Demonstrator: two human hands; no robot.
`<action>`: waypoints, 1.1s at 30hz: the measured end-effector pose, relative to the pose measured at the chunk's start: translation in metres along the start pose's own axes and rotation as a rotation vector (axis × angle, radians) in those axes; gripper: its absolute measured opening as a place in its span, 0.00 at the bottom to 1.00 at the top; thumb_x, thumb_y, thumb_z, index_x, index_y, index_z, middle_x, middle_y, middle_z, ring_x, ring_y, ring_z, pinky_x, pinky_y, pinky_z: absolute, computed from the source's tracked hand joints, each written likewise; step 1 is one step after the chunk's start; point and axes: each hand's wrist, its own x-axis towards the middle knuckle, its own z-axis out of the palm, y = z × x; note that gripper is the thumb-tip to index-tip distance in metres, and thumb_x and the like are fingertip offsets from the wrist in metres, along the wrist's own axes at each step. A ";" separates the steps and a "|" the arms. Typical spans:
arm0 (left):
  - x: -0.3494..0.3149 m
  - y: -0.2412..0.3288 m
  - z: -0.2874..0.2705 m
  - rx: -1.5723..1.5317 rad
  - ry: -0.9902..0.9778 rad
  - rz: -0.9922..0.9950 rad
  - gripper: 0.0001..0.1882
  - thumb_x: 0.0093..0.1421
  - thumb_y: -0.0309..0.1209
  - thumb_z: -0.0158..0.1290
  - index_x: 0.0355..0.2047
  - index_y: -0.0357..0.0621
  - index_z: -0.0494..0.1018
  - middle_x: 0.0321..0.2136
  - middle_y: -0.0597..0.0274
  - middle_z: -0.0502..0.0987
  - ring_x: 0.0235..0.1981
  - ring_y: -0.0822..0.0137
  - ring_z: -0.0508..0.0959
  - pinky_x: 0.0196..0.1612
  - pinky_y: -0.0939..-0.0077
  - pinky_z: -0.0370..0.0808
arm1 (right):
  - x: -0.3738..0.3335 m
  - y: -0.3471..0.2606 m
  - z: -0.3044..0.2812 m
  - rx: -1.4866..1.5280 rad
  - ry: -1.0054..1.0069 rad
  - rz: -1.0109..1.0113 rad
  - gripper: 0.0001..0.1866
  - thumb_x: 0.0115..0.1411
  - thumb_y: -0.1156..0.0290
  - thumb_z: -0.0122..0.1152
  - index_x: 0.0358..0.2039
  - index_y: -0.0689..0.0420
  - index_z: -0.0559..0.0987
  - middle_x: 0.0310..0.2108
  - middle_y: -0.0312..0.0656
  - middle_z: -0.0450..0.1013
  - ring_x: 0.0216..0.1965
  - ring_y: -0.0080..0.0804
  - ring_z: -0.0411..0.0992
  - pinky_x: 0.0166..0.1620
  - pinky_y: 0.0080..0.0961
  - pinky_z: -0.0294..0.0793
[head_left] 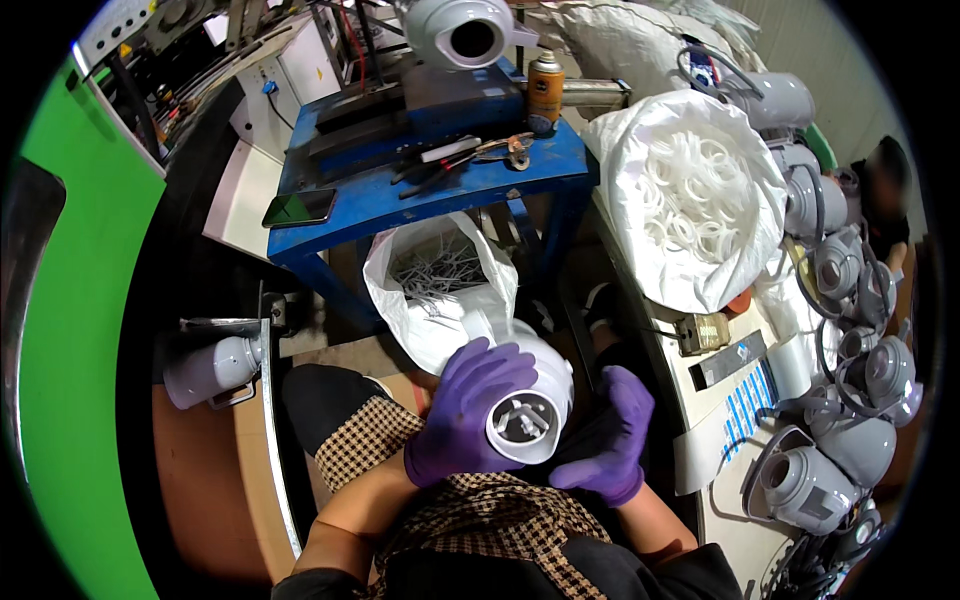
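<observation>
Just beyond the checked apron (pixel 490 505), the purple-gloved left hand (pixel 465 410) has its fingers wrapped against the side of a grey housing (pixel 552 372), white pieces (pixel 527 422) showing inside its round mouth, while the right hand (pixel 612 440) stands open just beside it. Past the housing sits a white bag (pixel 408 330) of thin grey strips (pixel 440 270); farther off, a blue table (pixel 558 160) bears a phone (pixel 300 208) and an orange spray can (pixel 545 92)

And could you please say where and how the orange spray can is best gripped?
Probably around the middle of the spray can, from its near right side: it stands upright, its body is a straight cylinder, and tools lie at its near left.
</observation>
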 end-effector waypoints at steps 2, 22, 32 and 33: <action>-0.001 0.001 -0.006 0.098 0.057 -0.024 0.38 0.46 0.47 0.72 0.54 0.41 0.76 0.57 0.53 0.77 0.62 0.50 0.74 0.67 0.46 0.63 | 0.017 -0.012 -0.010 0.022 -0.140 0.035 0.45 0.40 0.36 0.80 0.46 0.61 0.77 0.40 0.49 0.75 0.35 0.42 0.76 0.42 0.38 0.75; -0.004 -0.053 0.029 0.367 0.175 0.104 0.26 0.50 0.40 0.64 0.51 0.52 0.79 0.56 0.67 0.77 0.60 0.57 0.73 0.67 0.46 0.63 | 0.013 -0.003 0.070 -0.414 -0.708 0.100 0.28 0.52 0.64 0.70 0.55 0.46 0.76 0.51 0.40 0.74 0.41 0.42 0.79 0.39 0.37 0.79; -0.011 -0.067 0.052 0.397 0.037 0.175 0.22 0.58 0.45 0.57 0.49 0.51 0.80 0.55 0.65 0.79 0.59 0.56 0.75 0.67 0.42 0.62 | -0.010 0.017 0.072 -0.303 -0.710 0.341 0.24 0.54 0.62 0.72 0.49 0.52 0.74 0.39 0.44 0.76 0.34 0.48 0.78 0.34 0.40 0.77; -0.015 -0.067 0.054 0.413 0.004 0.139 0.22 0.59 0.47 0.56 0.49 0.51 0.80 0.55 0.64 0.79 0.60 0.56 0.75 0.67 0.41 0.61 | -0.014 0.023 0.072 -0.164 -0.683 0.342 0.22 0.54 0.62 0.73 0.46 0.54 0.76 0.35 0.45 0.76 0.36 0.50 0.78 0.39 0.43 0.76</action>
